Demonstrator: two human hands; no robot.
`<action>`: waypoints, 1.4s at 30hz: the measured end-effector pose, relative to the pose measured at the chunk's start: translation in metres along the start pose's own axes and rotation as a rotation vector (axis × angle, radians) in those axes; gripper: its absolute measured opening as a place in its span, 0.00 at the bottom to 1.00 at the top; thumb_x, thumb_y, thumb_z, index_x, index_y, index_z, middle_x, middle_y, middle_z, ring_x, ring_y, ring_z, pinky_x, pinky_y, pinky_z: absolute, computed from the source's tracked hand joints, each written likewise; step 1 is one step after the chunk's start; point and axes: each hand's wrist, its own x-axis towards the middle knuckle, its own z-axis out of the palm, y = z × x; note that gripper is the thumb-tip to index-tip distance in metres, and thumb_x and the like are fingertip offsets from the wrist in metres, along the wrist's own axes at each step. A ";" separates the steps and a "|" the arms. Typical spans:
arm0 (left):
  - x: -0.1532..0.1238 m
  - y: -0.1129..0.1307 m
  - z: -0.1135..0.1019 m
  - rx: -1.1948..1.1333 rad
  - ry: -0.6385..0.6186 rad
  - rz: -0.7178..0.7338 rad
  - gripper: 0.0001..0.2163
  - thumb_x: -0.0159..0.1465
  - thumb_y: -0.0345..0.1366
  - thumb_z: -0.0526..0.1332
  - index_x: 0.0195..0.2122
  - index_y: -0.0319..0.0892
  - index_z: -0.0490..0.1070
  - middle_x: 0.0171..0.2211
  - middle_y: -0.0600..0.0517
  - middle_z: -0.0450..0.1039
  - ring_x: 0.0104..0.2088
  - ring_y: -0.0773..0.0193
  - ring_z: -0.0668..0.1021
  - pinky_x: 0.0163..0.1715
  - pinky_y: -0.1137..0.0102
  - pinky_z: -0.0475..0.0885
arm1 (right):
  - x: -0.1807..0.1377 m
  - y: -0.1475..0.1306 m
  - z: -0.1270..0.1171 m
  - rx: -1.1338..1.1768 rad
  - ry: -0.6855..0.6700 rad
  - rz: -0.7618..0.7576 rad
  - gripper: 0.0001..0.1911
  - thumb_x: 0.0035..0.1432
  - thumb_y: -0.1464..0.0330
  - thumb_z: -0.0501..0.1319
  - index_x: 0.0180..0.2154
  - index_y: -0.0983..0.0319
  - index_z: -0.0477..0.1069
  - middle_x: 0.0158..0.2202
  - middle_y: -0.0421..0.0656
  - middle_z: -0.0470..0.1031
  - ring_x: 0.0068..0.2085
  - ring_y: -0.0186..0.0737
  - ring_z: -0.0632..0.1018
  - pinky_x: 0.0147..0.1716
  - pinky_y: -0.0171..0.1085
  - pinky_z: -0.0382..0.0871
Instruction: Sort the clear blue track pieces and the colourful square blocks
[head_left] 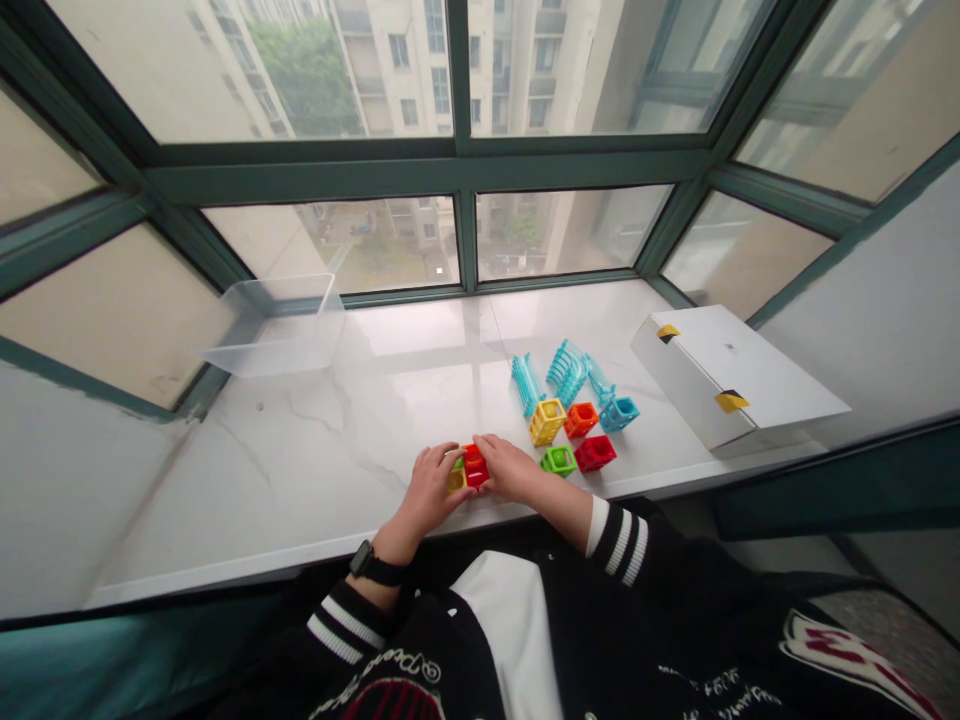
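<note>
Near the front edge of the sill, a red toy block (pixel 474 466) stands against a yellow toy block (pixel 455 482), with a bit of green block (pixel 458 463) behind the yellow one. My left hand (pixel 429 488) is closed around the yellow and green side. From the right, my right hand (pixel 511 467) grips the red block. Fingers cover parts of these blocks, so how they join is hidden. Beside my right hand are a loose green block (pixel 558 461), a dark red block (pixel 596 453), a yellow block (pixel 547 421), an orange block (pixel 581 420) and a blue block (pixel 620 413).
Translucent blue track pieces (pixel 568 372) lie behind the loose blocks. A clear plastic bin (pixel 289 345) rests at the back left. A white box (pixel 742 375) with yellow-and-black tabs sits at the right. Green-framed windows (pixel 465 240) border the marbled white sill (pixel 300 480).
</note>
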 end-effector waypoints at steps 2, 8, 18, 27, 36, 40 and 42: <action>-0.001 0.001 -0.003 0.003 -0.002 0.003 0.24 0.61 0.42 0.73 0.58 0.50 0.73 0.62 0.42 0.71 0.60 0.43 0.74 0.65 0.44 0.65 | 0.002 0.002 0.000 0.005 -0.005 0.002 0.52 0.51 0.66 0.77 0.72 0.65 0.56 0.68 0.60 0.66 0.65 0.58 0.73 0.63 0.47 0.69; -0.002 0.006 -0.009 0.001 -0.015 0.022 0.15 0.62 0.42 0.72 0.50 0.52 0.79 0.62 0.45 0.70 0.60 0.45 0.73 0.64 0.44 0.65 | 0.008 0.006 0.002 0.011 0.002 -0.012 0.52 0.45 0.65 0.80 0.68 0.62 0.63 0.64 0.58 0.67 0.63 0.59 0.73 0.62 0.51 0.69; -0.003 0.002 -0.006 -0.009 -0.017 0.028 0.13 0.61 0.43 0.74 0.46 0.51 0.81 0.64 0.44 0.70 0.62 0.44 0.73 0.66 0.41 0.62 | 0.010 0.004 -0.004 -0.003 0.002 0.001 0.42 0.41 0.62 0.83 0.55 0.64 0.71 0.56 0.54 0.70 0.58 0.58 0.75 0.57 0.52 0.72; -0.006 0.001 -0.005 -0.003 -0.015 0.044 0.08 0.63 0.43 0.72 0.44 0.54 0.83 0.66 0.46 0.68 0.65 0.44 0.71 0.67 0.40 0.61 | 0.007 0.009 -0.006 0.017 -0.038 -0.102 0.35 0.47 0.64 0.80 0.56 0.59 0.74 0.63 0.52 0.71 0.59 0.54 0.77 0.57 0.47 0.72; -0.006 0.001 -0.009 -0.007 -0.019 0.039 0.08 0.62 0.43 0.73 0.42 0.53 0.83 0.65 0.46 0.70 0.63 0.45 0.73 0.66 0.41 0.63 | 0.006 0.003 -0.010 -0.145 -0.050 -0.015 0.31 0.49 0.54 0.79 0.50 0.62 0.77 0.57 0.53 0.76 0.53 0.55 0.80 0.51 0.44 0.75; -0.008 -0.002 -0.009 -0.001 -0.007 0.029 0.08 0.62 0.43 0.73 0.42 0.52 0.83 0.64 0.45 0.70 0.62 0.45 0.73 0.66 0.40 0.63 | 0.005 0.004 -0.006 -0.149 -0.040 0.068 0.34 0.49 0.52 0.79 0.51 0.63 0.75 0.55 0.53 0.75 0.50 0.53 0.81 0.49 0.44 0.75; -0.008 -0.004 -0.009 -0.002 -0.009 0.033 0.08 0.62 0.43 0.73 0.42 0.52 0.83 0.65 0.45 0.70 0.63 0.45 0.73 0.67 0.40 0.62 | 0.005 0.007 -0.005 -0.151 -0.036 0.073 0.33 0.49 0.52 0.78 0.50 0.62 0.75 0.54 0.51 0.75 0.50 0.51 0.80 0.49 0.44 0.75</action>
